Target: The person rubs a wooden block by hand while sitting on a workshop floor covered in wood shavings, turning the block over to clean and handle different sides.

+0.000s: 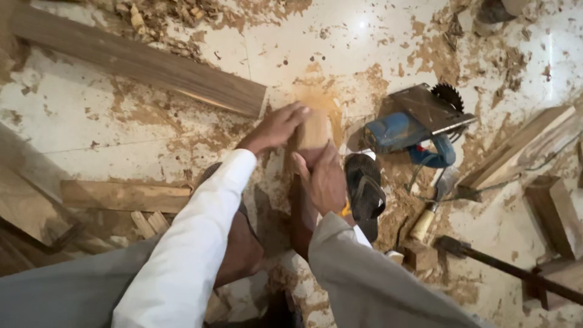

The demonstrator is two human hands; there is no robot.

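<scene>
A short pale wooden block [314, 129] stands upright in the middle of the view, above a sawdust-covered tiled floor. My left hand [274, 129] grips its upper left side, arm in a white sleeve. My right hand [323, 179] holds the block from below and the right. A darker length of wood [302, 214] runs down from under the block toward my legs.
A blue circular saw [413, 126] lies on its side right of the hands, a black sandal [364, 193] beside it. A long dark plank [136, 61] lies at upper left. Wood offcuts [124, 195] sit left; a hammer [504, 267] and blocks [552, 212] right.
</scene>
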